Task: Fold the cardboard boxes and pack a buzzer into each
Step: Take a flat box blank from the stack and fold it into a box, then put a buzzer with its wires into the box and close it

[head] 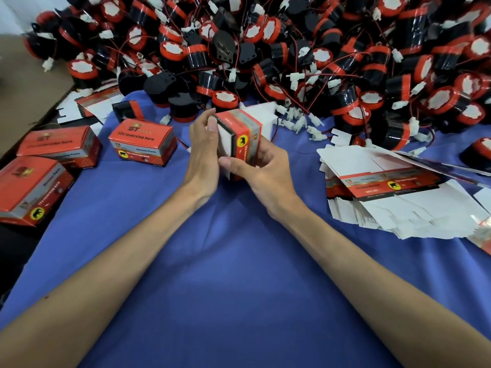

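Holding the half-folded red, black and white cardboard box (pixel 240 139) just above the blue cloth (pixel 239 274), you have both hands on it. Your left hand (pixel 204 150) grips its left side, with the thumb laid against the white flap at the open end and the fingers curled round behind. Your right hand (pixel 261 168) grips it from below and from the right, its thumb pressed across the near lower edge. The box sits tilted, its red printed face with the round yellow badge turned toward you, and white flaps stick out at its far end. You cannot tell whether anything is inside it.

Just beyond the box, a deep heap of round black-and-red buzzers (pixel 265 49) with thin red wires and white plugs covers the far side of the cloth. To your right lies a fanned stack of flat white and red box blanks (pixel 398 208). To your left three closed red boxes (pixel 143 142) rest on the cloth, one near your left hand and two further out. A brown cardboard sheet (pixel 26 88) lies at the far left edge.
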{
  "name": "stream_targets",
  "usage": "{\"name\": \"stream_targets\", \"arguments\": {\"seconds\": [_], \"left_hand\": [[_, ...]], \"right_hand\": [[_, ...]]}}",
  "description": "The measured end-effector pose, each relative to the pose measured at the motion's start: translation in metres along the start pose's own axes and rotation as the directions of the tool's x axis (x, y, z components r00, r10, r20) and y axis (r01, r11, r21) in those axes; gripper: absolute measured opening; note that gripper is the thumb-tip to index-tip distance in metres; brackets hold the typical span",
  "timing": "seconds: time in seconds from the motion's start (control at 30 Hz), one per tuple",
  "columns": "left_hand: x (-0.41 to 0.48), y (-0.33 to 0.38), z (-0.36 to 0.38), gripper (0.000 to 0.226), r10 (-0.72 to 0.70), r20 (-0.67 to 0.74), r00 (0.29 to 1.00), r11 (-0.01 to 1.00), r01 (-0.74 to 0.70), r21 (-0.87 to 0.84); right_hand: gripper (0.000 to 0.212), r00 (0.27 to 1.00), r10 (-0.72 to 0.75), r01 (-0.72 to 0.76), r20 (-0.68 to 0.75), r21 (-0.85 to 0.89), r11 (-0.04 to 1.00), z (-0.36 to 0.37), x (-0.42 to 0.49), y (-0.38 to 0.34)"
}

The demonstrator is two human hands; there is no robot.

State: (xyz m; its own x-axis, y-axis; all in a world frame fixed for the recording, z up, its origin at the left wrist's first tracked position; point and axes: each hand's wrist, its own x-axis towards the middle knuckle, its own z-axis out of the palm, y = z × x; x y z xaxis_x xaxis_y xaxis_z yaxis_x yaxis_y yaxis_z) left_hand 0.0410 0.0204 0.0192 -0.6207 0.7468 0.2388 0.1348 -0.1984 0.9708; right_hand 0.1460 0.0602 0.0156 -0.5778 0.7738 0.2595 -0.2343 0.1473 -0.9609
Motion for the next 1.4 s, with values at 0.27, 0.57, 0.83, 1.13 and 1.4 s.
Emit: {"name": "stream_targets", "arguments": {"seconds": [0.27,0.57,0.83,1.13,1.4], "left_hand": [[-0.008,-0.009,-0.003,0.051,0.497,0.053,0.866,0.848,-0.497,0.182],[0.004,-0.012,-0.007,0.039,0.29,-0.163,0.943,0.933,-0.24,0.269],[0.004,-0.008,-0.008,0.045,0.287,-0.244,0.926,0.906,-0.18,0.382],[0.001,-0.004,-0.006,0.033,0.283,-0.292,0.914,0.92,-0.172,0.352],[0.002,-0.004,-0.006,0.03,0.283,-0.323,0.903,0.915,-0.154,0.372]], "right_hand": [[0.045,0.935,-0.354,0.211,0.025,-0.842,0.497,0.008,-0.01,0.004],[0.046,0.859,-0.512,0.363,0.017,-0.726,0.585,0.014,-0.013,-0.007],[0.029,0.888,-0.205,0.037,-0.412,-0.381,0.924,-0.011,0.069,-0.004],[0.045,0.97,0.211,-0.045,0.121,-0.763,0.645,0.01,0.15,0.021],[0.044,0.99,0.055,-0.128,-0.132,-0.64,0.758,-0.002,0.136,-0.002]]}}
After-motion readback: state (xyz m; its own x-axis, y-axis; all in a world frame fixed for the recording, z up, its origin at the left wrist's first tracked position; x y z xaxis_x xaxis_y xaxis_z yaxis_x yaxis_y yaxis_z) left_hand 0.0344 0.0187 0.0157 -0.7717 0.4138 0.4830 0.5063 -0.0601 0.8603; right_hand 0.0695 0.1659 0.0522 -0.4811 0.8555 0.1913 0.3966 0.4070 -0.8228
